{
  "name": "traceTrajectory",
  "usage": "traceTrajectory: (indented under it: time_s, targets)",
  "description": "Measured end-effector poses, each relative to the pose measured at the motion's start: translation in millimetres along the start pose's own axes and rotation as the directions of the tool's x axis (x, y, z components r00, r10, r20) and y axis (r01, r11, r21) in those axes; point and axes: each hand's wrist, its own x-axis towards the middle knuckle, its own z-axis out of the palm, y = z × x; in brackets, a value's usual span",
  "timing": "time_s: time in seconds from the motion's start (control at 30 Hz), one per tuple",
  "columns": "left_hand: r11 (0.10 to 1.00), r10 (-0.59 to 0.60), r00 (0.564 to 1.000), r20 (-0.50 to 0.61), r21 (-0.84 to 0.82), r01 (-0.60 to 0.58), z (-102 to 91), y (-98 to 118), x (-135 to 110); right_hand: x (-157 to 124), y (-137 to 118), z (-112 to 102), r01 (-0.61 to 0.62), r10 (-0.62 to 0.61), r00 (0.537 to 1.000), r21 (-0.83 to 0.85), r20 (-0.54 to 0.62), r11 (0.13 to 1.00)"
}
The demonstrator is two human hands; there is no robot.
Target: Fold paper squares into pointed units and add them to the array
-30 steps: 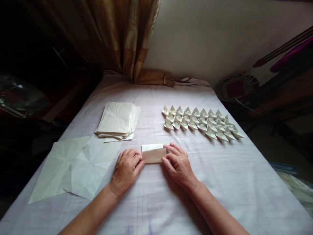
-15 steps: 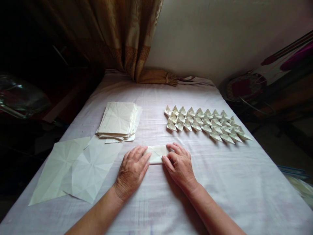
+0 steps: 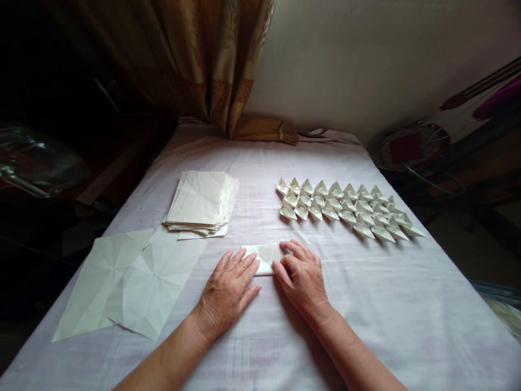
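Head view: small folded paper (image 3: 264,253) is lying flat on the cloth-covered counter (image 3: 386,304), near its front middle, between the two hands. Left hand (image 3: 228,290) is lying palm down, fingers spread and straight, fingertips pressing on the paper's left end, likely flattening a crease and keeping the paper from sliding. Right hand (image 3: 303,279) is sitting at the right end with fingers curled and tips on the paper's edge; whether it is pinching the edge or only pressing it, cannot tell.

Two large creased sheets (image 3: 130,282) are lying open and overlapping to the left. A stack of sheets (image 3: 201,203) is sitting behind them. Finished folded pieces (image 3: 350,209) are lying in tidy rows on the far right side, well apart from the hands, so they are not getting knocked.

A curtain (image 3: 220,65) is hanging down at the back, with its hem resting on the counter.

Hard to make out: both hands are covering the paper's two ends, so its full shape is not showing. Left of the counter is nearly black. Clutter (image 3: 415,146) on the right is dim and cut off by the frame.
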Motion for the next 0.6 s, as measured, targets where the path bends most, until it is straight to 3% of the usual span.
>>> traceTrajectory:
  time_s: [0.6]
  targets:
    - [1.0, -0.01, 1.0, 0.004, -0.023, 0.01, 2.0, -1.0, -0.2, -1.2, 0.2, 3.1, -0.016, 0.017, 1.0, -0.017, 0.014, 1.0]
